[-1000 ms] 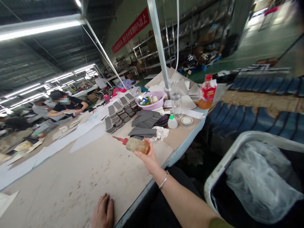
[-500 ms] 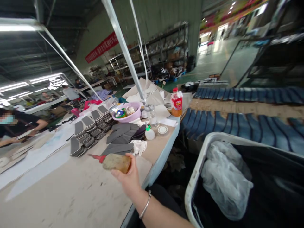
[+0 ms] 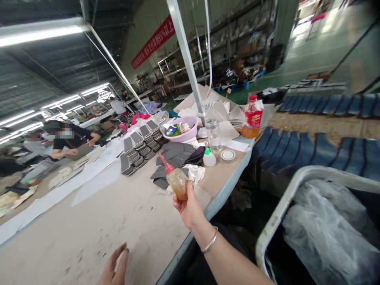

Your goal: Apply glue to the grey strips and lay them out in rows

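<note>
My right hand (image 3: 189,206) is wrapped round a glue bottle (image 3: 177,183) with a red nozzle that tilts up and to the left. Amber liquid shows in the bottle's lower part. At the bottom of the view my left hand (image 3: 115,267) is over the tabletop (image 3: 89,221), fingers apart and holding nothing. Beyond the bottle lie dark grey cut pieces (image 3: 173,154) and a crumpled white cloth (image 3: 196,173). Stacks of grey pads (image 3: 139,144) stand to their left.
A purple basin (image 3: 185,136), a glass jar (image 3: 213,134), a small green-capped bottle (image 3: 209,158), a round lid (image 3: 228,155) and a red-labelled bottle (image 3: 252,116) stand farther back. A bin (image 3: 267,229) holding clear plastic is at right. People work at far left.
The bottle has turned from nearly level to nozzle-up in my right hand. My left hand has come into view at the bottom. The camera view has swung left.
</note>
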A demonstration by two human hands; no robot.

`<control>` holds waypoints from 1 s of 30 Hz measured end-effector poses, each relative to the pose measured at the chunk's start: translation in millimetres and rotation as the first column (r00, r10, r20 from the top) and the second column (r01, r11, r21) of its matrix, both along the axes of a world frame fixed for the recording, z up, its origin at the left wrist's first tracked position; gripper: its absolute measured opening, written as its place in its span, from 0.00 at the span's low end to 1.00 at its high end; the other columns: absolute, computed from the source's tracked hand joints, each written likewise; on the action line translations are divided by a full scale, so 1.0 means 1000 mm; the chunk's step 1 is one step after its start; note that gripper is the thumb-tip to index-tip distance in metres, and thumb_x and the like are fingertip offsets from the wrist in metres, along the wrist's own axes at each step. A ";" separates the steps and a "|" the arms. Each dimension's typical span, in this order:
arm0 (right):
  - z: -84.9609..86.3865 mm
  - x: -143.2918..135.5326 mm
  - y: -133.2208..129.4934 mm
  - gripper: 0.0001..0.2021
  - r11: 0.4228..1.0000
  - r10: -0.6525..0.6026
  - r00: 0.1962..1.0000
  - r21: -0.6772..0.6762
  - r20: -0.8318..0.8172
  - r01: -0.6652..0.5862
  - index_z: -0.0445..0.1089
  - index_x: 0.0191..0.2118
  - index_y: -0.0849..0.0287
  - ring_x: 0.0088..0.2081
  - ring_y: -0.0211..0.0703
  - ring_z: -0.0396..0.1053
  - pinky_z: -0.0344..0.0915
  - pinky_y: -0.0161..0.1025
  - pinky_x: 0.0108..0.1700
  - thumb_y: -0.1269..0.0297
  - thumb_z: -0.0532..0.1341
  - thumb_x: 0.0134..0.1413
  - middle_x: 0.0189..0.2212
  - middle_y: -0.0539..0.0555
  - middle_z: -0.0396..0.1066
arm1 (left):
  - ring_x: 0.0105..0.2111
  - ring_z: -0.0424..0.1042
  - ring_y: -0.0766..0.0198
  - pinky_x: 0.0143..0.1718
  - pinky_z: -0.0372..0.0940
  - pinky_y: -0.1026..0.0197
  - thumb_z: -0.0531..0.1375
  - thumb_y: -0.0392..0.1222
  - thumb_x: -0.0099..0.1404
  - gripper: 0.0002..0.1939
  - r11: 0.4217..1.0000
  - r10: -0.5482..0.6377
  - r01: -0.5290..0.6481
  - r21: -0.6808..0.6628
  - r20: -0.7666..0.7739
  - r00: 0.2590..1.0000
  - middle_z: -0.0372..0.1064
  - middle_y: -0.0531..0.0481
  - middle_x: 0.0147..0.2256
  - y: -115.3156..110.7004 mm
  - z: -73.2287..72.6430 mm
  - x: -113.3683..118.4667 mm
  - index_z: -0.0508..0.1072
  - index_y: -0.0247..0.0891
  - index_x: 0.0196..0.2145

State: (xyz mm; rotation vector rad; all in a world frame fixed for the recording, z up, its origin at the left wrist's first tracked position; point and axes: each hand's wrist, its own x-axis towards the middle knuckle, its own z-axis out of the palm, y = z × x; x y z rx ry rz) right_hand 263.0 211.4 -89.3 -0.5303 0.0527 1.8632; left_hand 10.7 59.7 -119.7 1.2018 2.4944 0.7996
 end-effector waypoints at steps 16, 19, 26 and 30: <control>-0.008 -0.007 -0.003 0.39 0.884 0.464 0.842 0.197 -0.276 -0.424 0.69 0.44 0.67 0.21 0.33 0.67 0.68 0.28 0.22 0.32 0.44 0.55 0.27 0.57 0.70 | 0.62 0.53 0.50 0.60 0.55 0.49 0.64 0.55 0.54 0.42 0.745 -0.653 0.389 0.541 0.475 0.590 0.53 0.40 0.62 0.115 0.036 0.126 0.56 0.39 0.61; -0.006 -0.008 -0.004 0.37 0.900 0.435 0.853 0.130 -0.287 -0.415 0.69 0.41 0.66 0.16 0.28 0.59 0.57 0.23 0.14 0.32 0.46 0.54 0.25 0.55 0.68 | 0.60 0.57 0.51 0.60 0.55 0.49 0.62 0.56 0.56 0.37 0.761 -0.620 0.353 0.545 0.450 0.643 0.58 0.39 0.59 0.124 0.036 0.115 0.60 0.37 0.59; -0.001 0.000 0.005 0.22 0.994 0.061 0.992 -0.082 -0.114 -0.071 0.69 0.38 0.62 0.17 0.29 0.58 0.58 0.23 0.14 0.44 0.54 0.59 0.23 0.51 0.66 | 0.49 0.70 0.55 0.53 0.63 0.52 0.63 0.52 0.55 0.25 0.897 -0.380 0.226 0.381 0.398 0.835 0.71 0.39 0.47 0.155 0.018 0.074 0.71 0.32 0.45; -0.003 -0.001 0.007 0.21 0.994 0.043 0.993 -0.098 -0.111 -0.054 0.69 0.38 0.62 0.18 0.30 0.60 0.61 0.25 0.16 0.45 0.56 0.58 0.24 0.52 0.68 | 0.49 0.69 0.57 0.53 0.64 0.54 0.56 0.46 0.62 0.20 0.829 -0.505 0.521 0.201 -0.131 0.853 0.70 0.41 0.48 0.186 0.013 0.064 0.69 0.33 0.49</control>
